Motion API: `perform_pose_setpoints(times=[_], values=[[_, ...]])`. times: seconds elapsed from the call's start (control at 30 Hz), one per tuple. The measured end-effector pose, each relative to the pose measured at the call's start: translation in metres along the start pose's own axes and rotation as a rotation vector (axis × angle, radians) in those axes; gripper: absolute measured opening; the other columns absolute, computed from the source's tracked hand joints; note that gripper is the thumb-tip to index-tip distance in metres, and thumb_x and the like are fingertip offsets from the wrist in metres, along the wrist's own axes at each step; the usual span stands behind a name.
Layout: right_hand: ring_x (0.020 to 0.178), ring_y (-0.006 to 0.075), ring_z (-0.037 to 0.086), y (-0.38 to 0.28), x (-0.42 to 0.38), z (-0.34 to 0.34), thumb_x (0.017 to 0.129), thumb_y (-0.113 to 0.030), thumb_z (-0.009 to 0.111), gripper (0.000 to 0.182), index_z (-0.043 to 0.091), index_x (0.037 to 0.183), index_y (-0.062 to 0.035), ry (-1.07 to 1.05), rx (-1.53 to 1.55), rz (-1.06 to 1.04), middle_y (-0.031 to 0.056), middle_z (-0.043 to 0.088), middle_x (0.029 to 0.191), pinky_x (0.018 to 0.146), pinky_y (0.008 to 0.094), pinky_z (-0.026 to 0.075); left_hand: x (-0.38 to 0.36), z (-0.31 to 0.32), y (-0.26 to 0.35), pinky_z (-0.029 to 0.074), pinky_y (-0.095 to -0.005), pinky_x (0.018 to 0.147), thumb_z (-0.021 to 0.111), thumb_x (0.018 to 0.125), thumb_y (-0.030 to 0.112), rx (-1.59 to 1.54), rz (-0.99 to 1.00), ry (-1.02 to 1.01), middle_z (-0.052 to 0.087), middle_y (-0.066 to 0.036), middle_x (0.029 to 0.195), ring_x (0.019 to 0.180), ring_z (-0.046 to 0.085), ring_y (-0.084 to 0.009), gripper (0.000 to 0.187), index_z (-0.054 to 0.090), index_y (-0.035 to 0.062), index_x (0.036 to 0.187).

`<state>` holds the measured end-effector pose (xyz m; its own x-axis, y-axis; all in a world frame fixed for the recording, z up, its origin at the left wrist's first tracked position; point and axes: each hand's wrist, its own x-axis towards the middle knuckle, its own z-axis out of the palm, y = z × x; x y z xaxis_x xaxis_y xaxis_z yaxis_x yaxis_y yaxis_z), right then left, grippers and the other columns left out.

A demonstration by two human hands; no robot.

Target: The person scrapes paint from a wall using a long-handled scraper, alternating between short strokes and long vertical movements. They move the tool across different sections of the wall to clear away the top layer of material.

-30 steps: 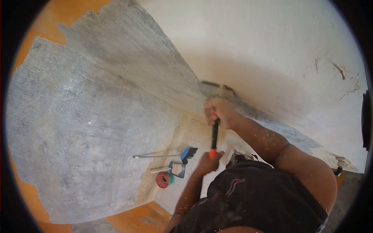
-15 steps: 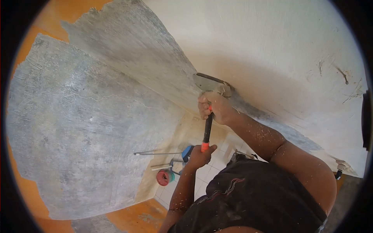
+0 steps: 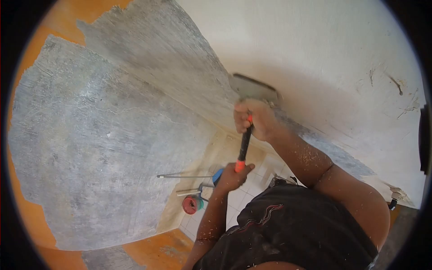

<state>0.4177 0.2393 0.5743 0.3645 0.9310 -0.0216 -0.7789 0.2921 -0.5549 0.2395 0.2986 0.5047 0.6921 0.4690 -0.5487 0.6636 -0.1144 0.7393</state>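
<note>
A long-handled scraper (image 3: 254,87) has a wide metal blade with a dark edge and a black-and-orange handle. Its blade lies against the white wall (image 3: 306,49), at the border where the coating meets bare grey plaster. My right hand (image 3: 257,120) is wrapped round the upper handle, just below the blade, and looks slightly blurred. Lower down, my left hand (image 3: 231,177) grips the orange end of the handle. Small pale flakes cling to my forearms.
A grey plaster wall (image 3: 99,148) with ragged orange paint edges is at left. On the white tiled floor (image 3: 238,202) are a red-and-green round container (image 3: 190,205), a blue item (image 3: 218,175) and a thin rod (image 3: 184,177). A pipe fitting (image 3: 395,196) sits low on the right.
The scraper blade and my right hand have moved a little up and right along the wall. My left hand has risen slightly with the handle.
</note>
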Motion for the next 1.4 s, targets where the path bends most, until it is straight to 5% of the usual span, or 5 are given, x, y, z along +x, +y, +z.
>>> perform_pose_setpoints(times=[0.23,0.3,0.6,0.7,1.4], values=[[0.042,0.0121,0.036,0.037,0.003,-0.052,0.077,-0.018,0.052,0.03,0.034,0.054,-0.0141,0.207,0.058,0.292,-0.0007,0.034,0.049,0.046,0.0266,0.034,0.001,0.03,-0.051,0.034,-0.0263,0.039,0.065,0.078,0.036,-0.145,-0.07,-0.114,0.046,-0.001,0.045,0.038,0.042,-0.0108,0.042,0.046,0.0079,0.052],[0.039,0.0122,0.033,0.008,-0.002,-0.004,0.078,-0.018,0.051,0.031,0.033,0.053,-0.0148,0.059,-0.044,0.071,-0.0007,0.033,0.048,0.043,0.0277,0.033,-0.003,0.01,-0.023,0.033,-0.0274,0.038,0.063,0.08,0.031,0.076,-0.019,0.043,0.044,0.0,0.043,0.037,0.041,-0.0099,0.041,0.046,0.0084,0.05],[0.045,0.0139,0.04,0.058,-0.004,-0.088,0.076,-0.018,0.051,0.026,0.036,0.055,-0.0118,0.238,0.078,0.314,0.001,0.035,0.049,0.047,0.0312,0.034,-0.004,0.048,-0.065,0.036,-0.0298,0.042,0.064,0.076,0.043,0.028,-0.157,-0.03,0.048,-0.003,0.048,0.042,0.046,-0.0123,0.047,0.05,0.0042,0.054],[0.045,0.015,0.038,0.022,-0.009,-0.033,0.076,-0.017,0.051,0.025,0.037,0.056,-0.0112,0.052,-0.112,0.025,0.0013,0.035,0.05,0.047,0.0307,0.033,-0.01,0.021,-0.023,0.039,-0.0306,0.043,0.063,0.078,0.036,0.13,-0.021,-0.015,0.047,-0.002,0.044,0.04,0.047,-0.0126,0.041,0.051,0.0052,0.053],[0.047,0.0127,0.038,0.028,-0.01,-0.052,0.078,-0.017,0.05,0.025,0.038,0.057,-0.0111,0.055,-0.047,0.101,0.0012,0.036,0.053,0.051,0.0284,0.035,-0.001,0.041,-0.048,0.034,-0.0272,0.04,0.064,0.079,0.029,-0.051,-0.094,-0.108,0.046,-0.001,0.044,0.038,0.042,-0.0097,0.038,0.047,0.0091,0.051]])
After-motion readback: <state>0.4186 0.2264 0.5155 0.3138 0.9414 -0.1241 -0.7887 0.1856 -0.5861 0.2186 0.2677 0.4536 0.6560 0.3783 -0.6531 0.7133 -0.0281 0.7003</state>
